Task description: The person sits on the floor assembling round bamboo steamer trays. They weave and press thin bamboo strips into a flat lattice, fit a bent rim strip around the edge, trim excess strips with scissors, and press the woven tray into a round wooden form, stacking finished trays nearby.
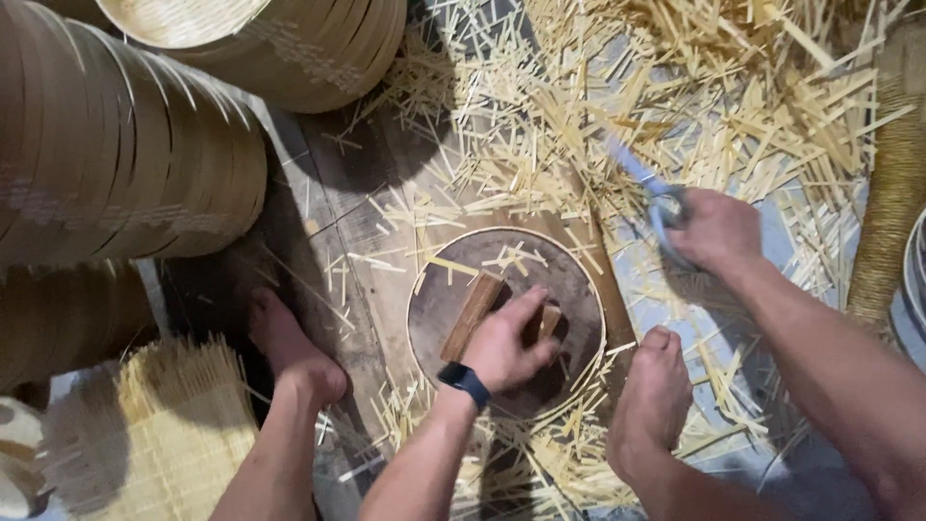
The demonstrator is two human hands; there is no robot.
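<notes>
The left hand (506,342) presses down on a small wooden block (473,314). Its fingers are curled together over the block's right end. The block lies on a round bamboo hoop with a dark flat middle (453,280). This hoop sits on the floor in the middle of the scene, near the person. A dark watch (465,381) is on that wrist.

The right hand (719,232) is off to the right and a bit farther away. It is clamped shut on a tool with a blue handle (641,178). The tool looks blurry, so I cannot tell what kind it is.

Two bare feet rest on the floor. One foot (294,352) is left of the hoop. The other foot (656,405) is just beside the hoop on its right and seems to touch its edge.

Thin bamboo sticks (598,106) lie all over the floor, most of them far and to the right. Stacks of big bamboo rings (125,154) stand on the far left. A woven mat (178,425) lies near on the left.

To do this well, I think the left hand should keep the block flat and still on the hoop. The fingers should stay tucked back from where the tool comes down. The foot by the rim can help stop the hoop from sliding.
</notes>
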